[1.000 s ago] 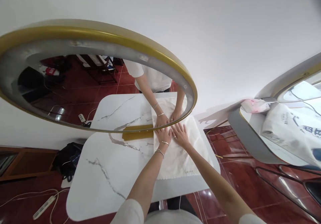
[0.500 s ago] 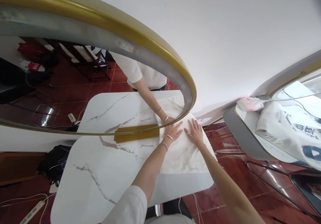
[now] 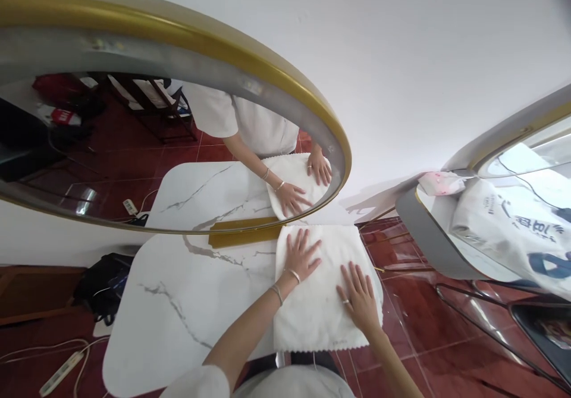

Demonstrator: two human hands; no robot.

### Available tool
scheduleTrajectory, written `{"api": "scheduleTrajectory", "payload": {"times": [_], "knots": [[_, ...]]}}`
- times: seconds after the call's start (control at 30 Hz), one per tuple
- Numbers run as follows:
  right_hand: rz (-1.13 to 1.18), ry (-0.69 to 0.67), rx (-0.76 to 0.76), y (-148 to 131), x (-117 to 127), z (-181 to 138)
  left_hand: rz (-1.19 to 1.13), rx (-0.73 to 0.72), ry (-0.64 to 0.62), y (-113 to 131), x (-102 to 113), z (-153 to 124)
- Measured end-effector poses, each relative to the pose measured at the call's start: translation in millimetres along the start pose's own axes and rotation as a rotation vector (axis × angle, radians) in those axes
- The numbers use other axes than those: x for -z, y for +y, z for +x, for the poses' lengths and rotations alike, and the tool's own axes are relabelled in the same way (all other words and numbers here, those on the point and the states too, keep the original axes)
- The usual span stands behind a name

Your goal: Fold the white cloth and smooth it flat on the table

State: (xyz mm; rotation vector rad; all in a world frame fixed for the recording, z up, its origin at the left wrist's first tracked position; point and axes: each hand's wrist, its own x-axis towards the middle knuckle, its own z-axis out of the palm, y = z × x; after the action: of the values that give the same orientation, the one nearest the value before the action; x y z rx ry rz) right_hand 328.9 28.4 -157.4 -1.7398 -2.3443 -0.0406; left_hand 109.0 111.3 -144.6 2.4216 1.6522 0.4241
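A white cloth (image 3: 321, 317) with zigzag-cut edges lies flat at the right end of a white marble-pattern table (image 3: 187, 309). My left hand (image 3: 301, 255) lies open on the cloth's upper left part, fingers spread, bracelets on the wrist. My right hand (image 3: 359, 297) rests open on the cloth's right side, palm down, a ring on one finger. Both hands press flat on the fabric and hold nothing. The round gold-framed mirror (image 3: 250, 68) behind the table reflects my arms and the cloth.
The mirror's gold base (image 3: 243, 236) stands on the table left of the cloth. A second mirror (image 3: 491, 148) leans at the right with a white printed bag (image 3: 508, 225). A black bag (image 3: 104, 285) and a power strip (image 3: 60, 371) lie on the red tiled floor.
Both hands have slid over the cloth from its far edge toward me, the right hand farther down and to the right. The cloth now lies flatter and nearer the table's front edge.
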Motion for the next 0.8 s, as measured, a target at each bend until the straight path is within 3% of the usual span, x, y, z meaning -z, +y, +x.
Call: {"api": "scheduleTrajectory", "payload": {"times": [0.13,0.23,0.37,0.5,0.63,0.8], "knots": [[-0.021,0.038,0.009,24,-9,33,0.009,0.09,0.002,9,-3,38],[-0.02,0.044,0.029,36,-14,49,-0.003,0.15,0.011,26,-6,37],[-0.013,0.07,-0.011,29,-15,34,-0.049,0.075,0.015,46,-5,-22],[0.006,0.087,-0.052,2,-14,-1,-0.025,0.038,0.028,50,4,-88],[0.025,0.102,-0.106,-36,-14,-22,0.006,0.04,0.046,36,16,-122],[0.053,0.082,-0.053,-84,-20,-10,0.059,0.106,0.063,1,30,-146]]}}
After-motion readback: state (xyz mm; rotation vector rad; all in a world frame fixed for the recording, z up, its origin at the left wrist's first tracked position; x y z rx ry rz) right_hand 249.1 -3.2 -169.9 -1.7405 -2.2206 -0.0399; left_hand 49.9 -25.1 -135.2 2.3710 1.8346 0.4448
